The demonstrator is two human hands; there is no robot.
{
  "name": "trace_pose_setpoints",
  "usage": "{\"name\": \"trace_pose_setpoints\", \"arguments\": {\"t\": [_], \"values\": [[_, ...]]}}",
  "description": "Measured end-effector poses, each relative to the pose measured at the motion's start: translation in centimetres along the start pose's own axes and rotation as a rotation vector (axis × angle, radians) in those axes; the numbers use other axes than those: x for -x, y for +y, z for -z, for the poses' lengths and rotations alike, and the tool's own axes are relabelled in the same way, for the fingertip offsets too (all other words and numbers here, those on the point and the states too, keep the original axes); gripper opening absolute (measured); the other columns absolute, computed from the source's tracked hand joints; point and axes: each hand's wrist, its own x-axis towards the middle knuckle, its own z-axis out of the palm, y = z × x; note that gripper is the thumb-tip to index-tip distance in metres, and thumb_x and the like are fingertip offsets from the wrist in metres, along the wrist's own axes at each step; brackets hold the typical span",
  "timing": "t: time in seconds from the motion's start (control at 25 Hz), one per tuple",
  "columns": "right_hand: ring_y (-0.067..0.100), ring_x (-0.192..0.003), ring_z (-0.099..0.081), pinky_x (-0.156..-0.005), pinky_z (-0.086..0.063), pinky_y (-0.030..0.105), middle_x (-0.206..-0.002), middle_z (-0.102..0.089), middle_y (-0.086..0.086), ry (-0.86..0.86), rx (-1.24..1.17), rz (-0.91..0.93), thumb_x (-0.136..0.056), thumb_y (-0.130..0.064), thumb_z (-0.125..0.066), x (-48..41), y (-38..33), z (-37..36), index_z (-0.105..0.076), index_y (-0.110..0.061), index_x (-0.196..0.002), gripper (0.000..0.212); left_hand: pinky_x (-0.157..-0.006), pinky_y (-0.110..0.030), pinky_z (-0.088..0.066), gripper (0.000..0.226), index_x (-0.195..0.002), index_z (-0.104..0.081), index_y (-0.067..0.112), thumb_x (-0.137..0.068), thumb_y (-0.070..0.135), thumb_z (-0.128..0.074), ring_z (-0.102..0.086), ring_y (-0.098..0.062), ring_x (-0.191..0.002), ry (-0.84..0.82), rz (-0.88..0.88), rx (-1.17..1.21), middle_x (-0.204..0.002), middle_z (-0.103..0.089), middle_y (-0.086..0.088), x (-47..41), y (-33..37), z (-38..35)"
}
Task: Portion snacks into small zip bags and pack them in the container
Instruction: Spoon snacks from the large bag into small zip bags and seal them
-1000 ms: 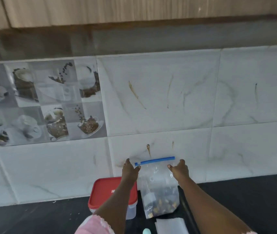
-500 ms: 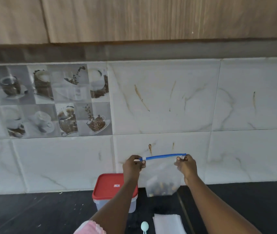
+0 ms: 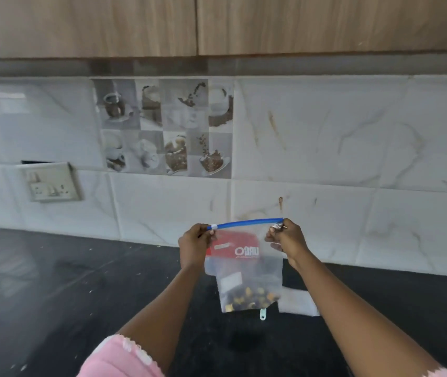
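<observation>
Fingers of the left hand pinch one top corner and the right hand pinches the other, so both are clamped on the same clear, thin plastic zip bag, pulled taut between them. It hangs in the air, not touching anything as far as I can see.

Under it is the glossy black stone counter, and the bag is up toward the counter's back edge. Behind the bag, close to that back edge, sits the clear plastic container with the red lid, lid on, mostly seen through the film. Just right of the bag's bottom a flat white stack lies on the counter. Spare bags, I'd guess.

Handling-wise it's floppy, light and a bit slick. The dark and yellow snack pieces are all slumped at the bottom, so the weight sits low and it'll probably swing. I wouldn't squeeze down there, those bits could crush. The best place to hold is the stiffer blue zip strip along the top, right where the hands are.

A pale green plastic handle pokes out below the bag, maybe a scoop. The small white slider sits at the left end by the left fingertips. Can't tell whether that means the bag is sealed.
</observation>
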Motion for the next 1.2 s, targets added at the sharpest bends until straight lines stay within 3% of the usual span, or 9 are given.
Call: {"name": "trace_pose_setpoints", "arguments": {"t": [0.16,0.28,0.48,0.64,0.72,0.8,0.88,1.0,1.2], "values": [[0.024,-0.079,-0.064,-0.083,-0.055,0.043,-0.089,-0.064,0.012,-0.086,0.034,-0.042,-0.091,0.000,-0.052,1.9,1.4,-5.9,-0.058,-0.008,-0.093,0.010,-0.083,-0.039,-0.055,0.028,-0.075,-0.065,0.021,-0.090,-0.001,-0.054,-0.067,-0.021,-0.072,0.094,0.020,0.009,-0.071,-0.068,-0.006,1.0,-1.7,6.2],[0.022,-0.077,-0.064,-0.064,-0.056,0.031,-0.087,-0.062,0.009,-0.134,0.014,-0.090,-0.093,-0.001,-0.049,2.5,1.4,-9.4,-0.055,-0.011,-0.096,0.012,-0.084,-0.038,-0.055,0.025,-0.080,-0.065,0.022,-0.092,0.003,-0.054,-0.068,-0.020,-0.073,0.142,0.000,0.026,-0.073,-0.069,-0.004,1.1,-2.1,9.6],[0.020,-0.078,-0.057,-0.063,-0.044,0.024,-0.097,-0.059,0.012,-0.073,0.136,-0.056,-0.089,0.003,-0.047,3.1,2.7,-13.5,-0.051,-0.010,-0.100,0.018,-0.083,-0.045,-0.057,0.020,-0.081,-0.064,0.024,-0.091,0.008,-0.059,-0.071,-0.026,-0.080,0.145,0.035,-0.034,-0.079,-0.071,-0.009,0.0,-4.9,13.2],[0.020,-0.123,-0.045,-0.107,-0.030,0.046,-0.128,-0.052,-0.003,0.023,0.702,0.348,-0.084,-0.004,-0.053,4.3,2.5,-17.8,-0.057,-0.016,-0.119,0.038,-0.077,-0.037,-0.056,0.006,-0.088,-0.067,0.011,-0.089,0.009,-0.062,-0.065,-0.018,-0.074,0.160,-0.007,-0.082,-0.076,-0.068,-0.001,-0.5,-5.4,13.8],[0.019,-0.127,-0.045,-0.106,-0.012,0.061,-0.124,-0.057,-0.011,0.004,1.004,0.643,-0.080,-0.019,-0.064,5.4,2.4,-20.5,-0.065,-0.026,-0.111,0.032,-0.074,-0.039,-0.055,0.010,-0.082,-0.066,0.016,-0.088,0.009,-0.063,-0.062,-0.017,-0.071,0.160,-0.026,-0.069,-0.073,-0.067,0.001,-1.0,-5.4,13.9],[0.022,-0.112,-0.059,-0.097,-0.019,0.067,-0.104,-0.068,-0.014,0.013,1.124,0.782,-0.071,-0.029,-0.075,5.8,2.2,-22.4,-0.070,-0.033,-0.096,0.026,-0.073,-0.040,-0.055,0.014,-0.079,-0.066,0.019,-0.087,0.007,-0.064,-0.061,-0.017,-0.070,0.133,-0.045,-0.068,-0.072,-0.067,0.001,-1.4,-5.4,13.8],[0.024,-0.106,-0.061,-0.095,-0.023,0.069,-0.095,-0.071,-0.012,-0.034,1.121,0.761,-0.075,-0.024,-0.072,5.6,1.9,-23.4,-0.072,-0.032,-0.090,0.017,-0.070,-0.033,-0.054,0.019,-0.077,-0.065,0.019,-0.087,0.004,-0.063,-0.062,-0.015,-0.070,0.118,-0.046,-0.071,-0.072,-0.067,0.002,-1.5,-5.3,13.7],[0.023,-0.119,-0.046,-0.104,-0.007,0.065,-0.106,-0.068,-0.007,-0.133,1.122,0.659,-0.089,-0.014,-0.053,5.7,1.0,-23.7,-0.070,-0.024,-0.097,0.021,-0.067,-0.022,-0.048,0.021,-0.074,-0.065,0.018,-0.085,0.001,-0.063,-0.059,-0.012,-0.067,0.126,-0.062,-0.081,-0.070,-0.066,0.005,-1.5,-5.0,13.5],[0.016,-0.117,-0.045,-0.102,-0.006,0.052,-0.102,-0.070,-0.011,-0.062,1.101,0.618,-0.090,-0.024,-0.054,5.1,0.5,-21.4,-0.073,-0.026,-0.091,0.020,-0.061,-0.020,-0.043,0.018,-0.073,-0.064,0.016,-0.085,0.002,-0.063,-0.053,-0.013,-0.064,0.152,-0.044,-0.099,-0.068,-0.064,-0.002,-2.3,-5.1,13.2]]}}
